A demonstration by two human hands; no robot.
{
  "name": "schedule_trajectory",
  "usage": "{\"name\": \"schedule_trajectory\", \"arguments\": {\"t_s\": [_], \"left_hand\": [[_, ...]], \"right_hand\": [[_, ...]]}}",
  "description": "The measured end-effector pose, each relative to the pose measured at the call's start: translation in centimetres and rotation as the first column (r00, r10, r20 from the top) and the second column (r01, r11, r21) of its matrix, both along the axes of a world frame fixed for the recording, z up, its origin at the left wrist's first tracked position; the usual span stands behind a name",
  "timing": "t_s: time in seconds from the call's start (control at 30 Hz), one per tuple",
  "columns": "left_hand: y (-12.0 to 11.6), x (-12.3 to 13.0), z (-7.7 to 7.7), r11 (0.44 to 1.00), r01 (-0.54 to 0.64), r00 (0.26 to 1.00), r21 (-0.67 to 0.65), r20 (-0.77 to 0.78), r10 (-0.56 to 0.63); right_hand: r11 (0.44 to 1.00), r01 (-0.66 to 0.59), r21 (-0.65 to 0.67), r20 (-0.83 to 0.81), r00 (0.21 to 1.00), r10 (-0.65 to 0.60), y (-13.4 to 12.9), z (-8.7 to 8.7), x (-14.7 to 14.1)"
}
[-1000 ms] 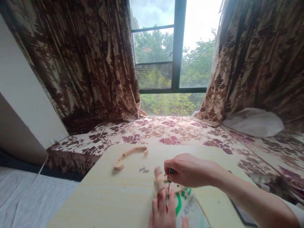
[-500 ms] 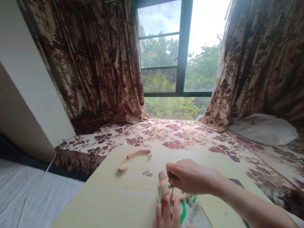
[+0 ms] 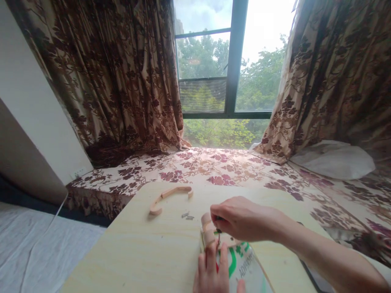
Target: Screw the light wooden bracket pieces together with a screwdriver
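My right hand [image 3: 241, 219] is closed around the dark handle of a screwdriver, held upright. Its thin metal shaft [image 3: 219, 239] points down at a pale wooden piece [image 3: 229, 240] with small dark holes; the tip is hidden by my fingers. Stretched out and pressing down, the fingers of my left hand [image 3: 212, 268] rest against the near end of a rounded wooden part [image 3: 209, 237], close to the shaft. Beneath the wood lies a flat white packet [image 3: 249, 266] with green print and large letters. A few small grey metal pieces [image 3: 189, 217] lie to the left.
A curved wooden hook-like piece [image 3: 163, 196] lies at the back left of the pale wooden table [image 3: 128, 248]. Under my right forearm, the edge of a dark flat object [image 3: 310, 274] shows. Beyond the table is a ledge with a floral cover [image 3: 198, 167].
The whole view has tilted slightly, so everything sits a little higher and further left. My right hand stays on the screwdriver and has turned slightly; my left hand keeps its place on the wood.
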State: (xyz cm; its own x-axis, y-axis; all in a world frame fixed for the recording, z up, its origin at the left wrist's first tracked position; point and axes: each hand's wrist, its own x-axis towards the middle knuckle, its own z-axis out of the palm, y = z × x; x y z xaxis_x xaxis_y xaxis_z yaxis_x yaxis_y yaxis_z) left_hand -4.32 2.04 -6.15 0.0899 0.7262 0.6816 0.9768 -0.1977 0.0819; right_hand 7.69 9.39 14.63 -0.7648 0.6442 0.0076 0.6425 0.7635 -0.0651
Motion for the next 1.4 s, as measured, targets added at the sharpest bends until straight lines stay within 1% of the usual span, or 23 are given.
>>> {"name": "schedule_trajectory", "arguments": {"t_s": [0.1,0.17,0.23,0.3,0.37,0.4,0.57,0.63,0.7,0.83,0.9,1.0,1.1,1.2,1.37,1.4], "left_hand": [[-0.3,0.2,0.6,1.000,-0.005,1.000,-0.025,0.003,0.005],[-0.4,0.2,1.0,0.999,0.001,1.000,-0.047,0.015,-0.001],[-0.5,0.2,1.1,0.999,0.003,0.999,-0.052,0.032,-0.001],[-0.5,0.2,1.0,0.999,0.007,0.999,-0.045,0.050,-0.005],[-0.6,0.3,0.8,0.999,0.007,0.998,-0.044,0.065,-0.004],[-0.6,0.3,0.7,0.999,0.005,0.997,-0.047,0.071,-0.002],[-0.8,0.3,0.8,0.997,0.017,0.997,-0.076,0.079,-0.011],[-0.9,0.1,1.1,0.996,0.038,0.996,-0.079,0.088,-0.031],[-1.0,0.1,1.3,0.995,0.052,0.994,-0.082,0.101,-0.044],[-1.1,0.2,1.6,0.993,0.059,0.991,-0.102,0.122,-0.046],[-1.2,0.2,1.7,0.992,0.063,0.990,-0.105,0.129,-0.049],[-1.3,0.0,2.2,0.989,0.082,0.991,-0.121,0.120,-0.067],[-1.4,-0.3,2.9,0.983,0.121,0.992,-0.135,0.052,-0.115],[-1.5,-0.2,3.4,0.984,0.127,0.992,-0.127,0.005,-0.127],[-1.6,0.4,3.7,0.990,0.068,0.996,-0.126,0.070,-0.059],[-1.6,0.4,3.7,0.988,0.080,0.995,-0.135,0.068,-0.072]], "right_hand": [[0.998,0.060,0.036,-0.016,0.998,-0.059,0.1,-0.6,-0.2],[0.996,0.078,0.045,-0.004,0.997,-0.078,0.2,-0.4,-0.3],[0.999,0.046,0.024,0.011,0.999,-0.047,0.3,0.1,-0.3],[0.999,-0.017,-0.030,0.011,1.000,0.018,0.4,0.6,-0.2],[0.996,-0.059,-0.074,0.007,0.998,0.059,0.4,0.8,-0.2],[0.995,-0.057,-0.080,0.010,0.998,0.058,0.4,0.8,-0.1],[0.997,0.072,0.010,0.034,0.997,-0.072,0.4,-0.4,-0.4],[0.994,0.096,0.044,0.045,0.994,-0.098,0.5,-0.4,-0.6],[0.997,0.069,0.043,0.076,0.994,-0.072,0.5,0.0,-0.8],[0.996,-0.066,-0.057,0.098,0.993,0.072,0.3,1.3,-0.9],[0.994,-0.088,-0.067,0.092,0.991,0.094,0.3,1.4,-0.8],[0.999,-0.026,-0.028,0.095,0.995,0.028,0.4,0.7,-0.7],[0.998,0.063,0.031,0.089,0.994,-0.066,0.7,-0.1,-0.7],[0.994,0.093,0.058,0.098,0.990,-0.099,1.0,0.0,-0.6],[0.999,-0.044,-0.028,0.087,0.995,0.046,0.7,1.1,-0.2],[0.998,-0.055,-0.037,0.083,0.995,0.058,0.6,1.1,-0.1]]}}
